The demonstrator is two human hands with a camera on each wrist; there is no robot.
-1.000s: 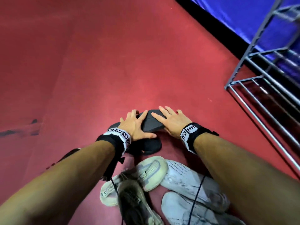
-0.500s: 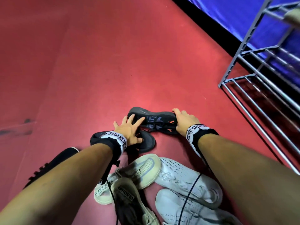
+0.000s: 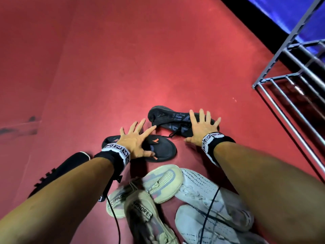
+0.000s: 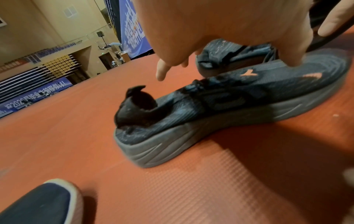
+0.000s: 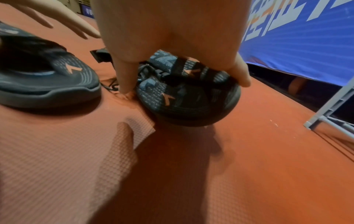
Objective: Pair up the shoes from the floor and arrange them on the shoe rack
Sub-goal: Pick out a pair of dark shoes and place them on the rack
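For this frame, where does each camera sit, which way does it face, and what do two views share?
Head: worn on the head, looks down at the red floor, shoe rack to the right; both forearms, left hand and right hand show.
Left wrist: low by the floor, looks along the open palm at the near black shoe.
Right wrist: low, looks along the fingers spread over the far black shoe.
Shared: both wrist views show both black shoes.

Left hand (image 3: 135, 140), right hand (image 3: 200, 128): fingers splayed.
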